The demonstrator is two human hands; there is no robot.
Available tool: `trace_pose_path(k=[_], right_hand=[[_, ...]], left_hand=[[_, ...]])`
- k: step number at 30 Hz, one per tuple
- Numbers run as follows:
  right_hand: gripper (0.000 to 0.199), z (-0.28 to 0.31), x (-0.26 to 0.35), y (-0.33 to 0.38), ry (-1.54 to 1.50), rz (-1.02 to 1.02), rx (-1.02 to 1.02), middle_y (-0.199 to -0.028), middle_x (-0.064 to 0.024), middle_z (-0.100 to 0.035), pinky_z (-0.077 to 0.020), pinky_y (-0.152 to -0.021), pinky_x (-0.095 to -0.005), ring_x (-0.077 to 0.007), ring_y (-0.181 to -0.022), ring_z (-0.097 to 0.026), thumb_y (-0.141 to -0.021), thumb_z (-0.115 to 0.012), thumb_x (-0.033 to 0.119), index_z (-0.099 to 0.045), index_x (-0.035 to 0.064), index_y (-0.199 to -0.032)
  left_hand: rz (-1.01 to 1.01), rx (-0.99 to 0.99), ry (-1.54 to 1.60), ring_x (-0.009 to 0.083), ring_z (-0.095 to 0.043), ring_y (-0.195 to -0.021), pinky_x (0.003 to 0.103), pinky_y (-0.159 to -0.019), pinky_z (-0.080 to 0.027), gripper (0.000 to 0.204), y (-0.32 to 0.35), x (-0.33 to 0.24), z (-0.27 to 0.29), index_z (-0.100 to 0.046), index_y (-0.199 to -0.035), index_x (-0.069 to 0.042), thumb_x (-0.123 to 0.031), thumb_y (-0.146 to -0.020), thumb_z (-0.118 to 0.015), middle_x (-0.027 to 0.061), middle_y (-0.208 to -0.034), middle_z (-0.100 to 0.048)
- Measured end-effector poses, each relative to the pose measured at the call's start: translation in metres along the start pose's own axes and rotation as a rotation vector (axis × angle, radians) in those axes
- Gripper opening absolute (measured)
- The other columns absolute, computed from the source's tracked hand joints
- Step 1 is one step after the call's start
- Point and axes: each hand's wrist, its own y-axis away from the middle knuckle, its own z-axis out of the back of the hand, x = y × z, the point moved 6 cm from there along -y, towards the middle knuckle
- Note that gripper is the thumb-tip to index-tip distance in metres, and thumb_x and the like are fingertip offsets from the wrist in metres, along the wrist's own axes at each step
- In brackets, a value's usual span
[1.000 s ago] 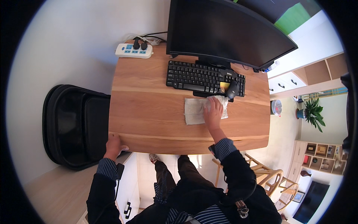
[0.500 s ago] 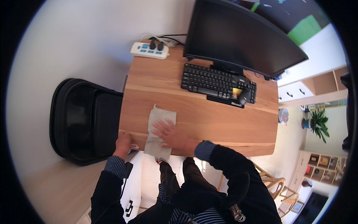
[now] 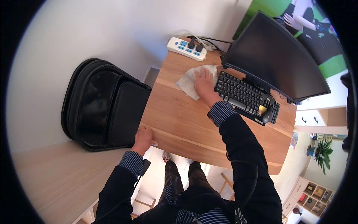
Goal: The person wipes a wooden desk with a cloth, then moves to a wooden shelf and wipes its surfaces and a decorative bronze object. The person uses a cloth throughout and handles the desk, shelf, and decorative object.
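Observation:
My right hand [image 3: 205, 86] lies flat on a pale grey cloth [image 3: 187, 83], fingers stretched forward. The cloth is spread on the far left part of the wooden table [image 3: 194, 127], just left of the black keyboard [image 3: 238, 89]. At the table's near left corner, my left hand [image 3: 143, 139] grips the edge with bent fingers; its fingertips are partly hidden. On the keyboard's right end rest a black mouse [image 3: 267, 116] and a small yellow piece [image 3: 262, 110].
Beyond the cloth, a white power strip [image 3: 186, 48] with black plugs lies at the table's back edge. A black monitor [image 3: 278, 56] stands behind the keyboard. Black folded chairs [image 3: 100, 104] lean left of the table. A potted plant [image 3: 323, 153] and a shelf unit [image 3: 313, 196] are at the right.
My right hand has slid the cloth from the table's near left part to the far left, beside the keyboard. My left hand stays at the corner. The view has shifted and tilted.

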Motion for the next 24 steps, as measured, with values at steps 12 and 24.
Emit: trace_pose_path(k=[12,24], right_hand=[[0.089,0.007,0.05,0.025,-0.055,-0.387,-0.119,-0.167,-0.0311,-0.005,-0.0008,-0.119,-0.0681,-0.0526,-0.153,0.001,-0.098,-0.054,0.052,-0.019,0.0001,-0.161],[0.071,0.003,0.166,0.018,-0.051,0.482,-0.077,-0.168,-0.0175,-0.021,-0.0164,-0.12,-0.0663,-0.0437,-0.154,-0.017,-0.095,-0.061,0.034,-0.036,0.014,-0.158]], left_hand=[[0.025,-0.004,-0.003,0.0389,-0.067,-0.107,0.042,-0.094,-0.055,0.071,-0.009,0.008,-0.02,-0.066,-0.111,0.001,-0.038,-0.059,-0.095,0.0244,-0.116,-0.063],[0.111,0.04,0.009,0.0376,-0.067,-0.107,0.042,-0.093,-0.055,0.067,-0.012,0.007,-0.024,-0.064,-0.11,0.0,-0.031,-0.06,-0.096,0.0228,-0.117,-0.061]])
